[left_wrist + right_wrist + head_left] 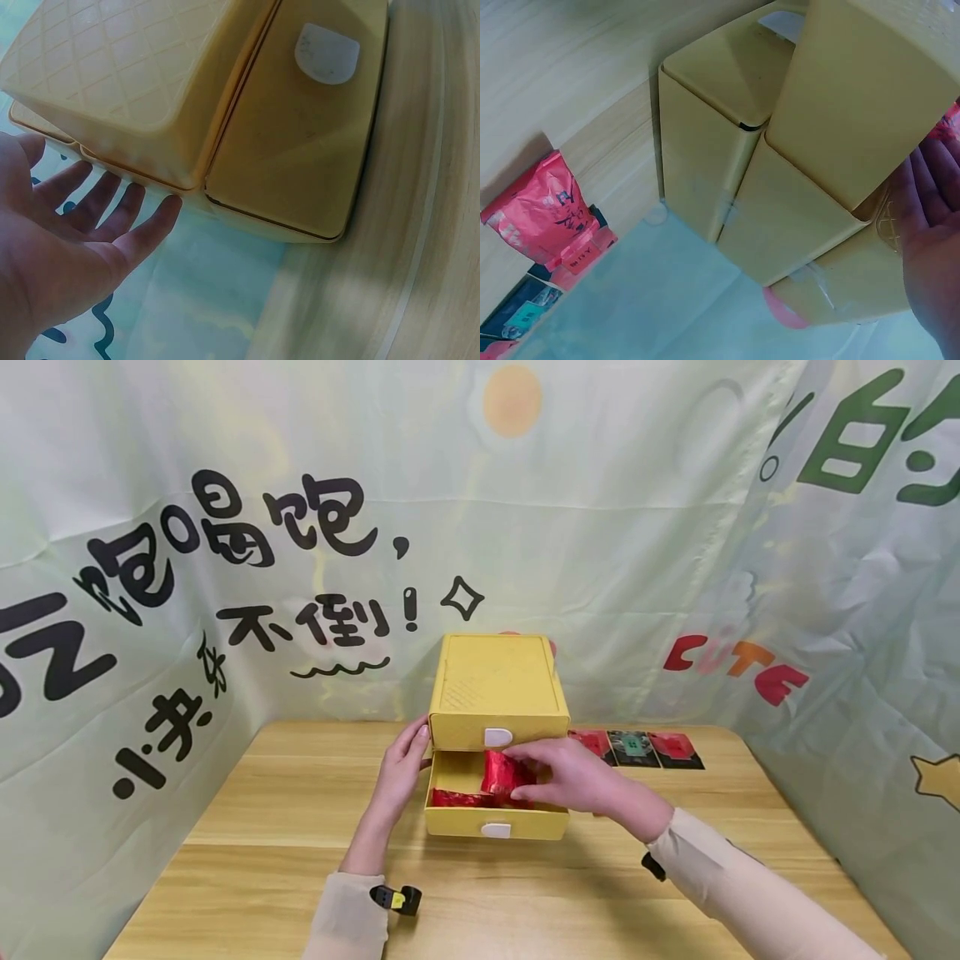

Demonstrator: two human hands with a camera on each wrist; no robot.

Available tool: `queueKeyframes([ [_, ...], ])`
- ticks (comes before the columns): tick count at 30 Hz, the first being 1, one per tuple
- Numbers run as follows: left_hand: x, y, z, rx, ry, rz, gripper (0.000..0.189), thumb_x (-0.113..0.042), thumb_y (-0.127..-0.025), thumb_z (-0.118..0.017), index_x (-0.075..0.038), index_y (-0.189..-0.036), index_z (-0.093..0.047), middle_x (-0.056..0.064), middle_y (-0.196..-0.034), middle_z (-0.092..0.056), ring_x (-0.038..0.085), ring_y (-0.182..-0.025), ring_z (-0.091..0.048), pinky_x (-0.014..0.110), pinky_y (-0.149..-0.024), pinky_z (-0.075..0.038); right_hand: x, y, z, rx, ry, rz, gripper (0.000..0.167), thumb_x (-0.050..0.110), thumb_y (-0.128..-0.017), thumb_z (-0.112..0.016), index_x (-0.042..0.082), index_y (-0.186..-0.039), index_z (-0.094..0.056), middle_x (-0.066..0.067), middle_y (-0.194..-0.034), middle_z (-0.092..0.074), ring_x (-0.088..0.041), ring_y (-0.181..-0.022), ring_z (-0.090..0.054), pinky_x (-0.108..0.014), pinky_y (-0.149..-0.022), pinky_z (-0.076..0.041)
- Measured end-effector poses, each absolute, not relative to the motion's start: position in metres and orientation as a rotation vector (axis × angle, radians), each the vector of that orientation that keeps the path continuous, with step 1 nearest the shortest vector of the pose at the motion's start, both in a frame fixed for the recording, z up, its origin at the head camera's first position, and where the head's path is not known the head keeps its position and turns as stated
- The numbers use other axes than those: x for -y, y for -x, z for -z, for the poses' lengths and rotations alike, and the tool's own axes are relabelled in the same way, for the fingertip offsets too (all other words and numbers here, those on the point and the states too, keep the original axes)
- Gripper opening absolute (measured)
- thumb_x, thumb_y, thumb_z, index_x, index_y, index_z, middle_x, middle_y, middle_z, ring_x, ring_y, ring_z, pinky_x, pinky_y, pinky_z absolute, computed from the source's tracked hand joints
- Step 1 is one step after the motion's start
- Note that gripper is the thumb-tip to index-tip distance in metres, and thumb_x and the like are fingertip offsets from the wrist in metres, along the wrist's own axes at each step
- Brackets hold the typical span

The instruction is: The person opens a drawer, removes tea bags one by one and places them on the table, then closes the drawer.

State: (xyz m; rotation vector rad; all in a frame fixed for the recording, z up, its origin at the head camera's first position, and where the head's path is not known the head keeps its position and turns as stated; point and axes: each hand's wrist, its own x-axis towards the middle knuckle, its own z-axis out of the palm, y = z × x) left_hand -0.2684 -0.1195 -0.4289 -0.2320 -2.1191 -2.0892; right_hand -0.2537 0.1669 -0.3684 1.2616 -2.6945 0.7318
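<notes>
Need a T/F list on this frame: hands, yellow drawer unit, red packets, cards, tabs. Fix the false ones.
1. The right hand pinches a red packet at the pulled-out drawer. True.
2. The left hand reaches inside that drawer. False: it is at the outer left side of the yellow drawer unit.
3. No packet lies in that drawer. False: a second red packet lies there.
4. Flat cards lie on the table, right of the unit in the head view. True.
5. The drawer tabs are black. False: they are white.

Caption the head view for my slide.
Right hand pinches a red packet at the open drawer; left hand touches the yellow cabinet.
</notes>
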Motion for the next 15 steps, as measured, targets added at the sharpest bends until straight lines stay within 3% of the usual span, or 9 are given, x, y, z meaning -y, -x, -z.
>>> queueKeyframes([
  [11,0.1178,0.2684,0.4289,2.107,0.242,2.074,0.049,-0.031,-0.113,-0.047,-0.006,-0.155,-0.049,0.018,-0.157,-0.048,0.039,-0.14,-0.05,0.058,-0.106,-0.051,-0.1729,0.2455,0.3704,2.585,-1.163,-0.894,0.056,0.024,-0.086,-0.088,0.008,-0.136,-0.068,-0.004,-0.119,-0.074,-0.014,-0.093,-0.068,-0.04,-0.081,-0.064],
  [15,0.1185,0.2684,0.428,2.11,0.232,2.095,0.048,-0.029,-0.113,-0.047,-0.006,-0.155,-0.048,0.017,-0.159,-0.047,0.037,-0.142,-0.048,0.059,-0.108,-0.05,-0.1748,0.2438,0.3748,2.475,-1.137,-0.902,0.056,0.019,-0.083,-0.091,0.005,-0.133,-0.069,-0.006,-0.118,-0.075,-0.015,-0.093,-0.07,-0.039,-0.08,-0.064],
])
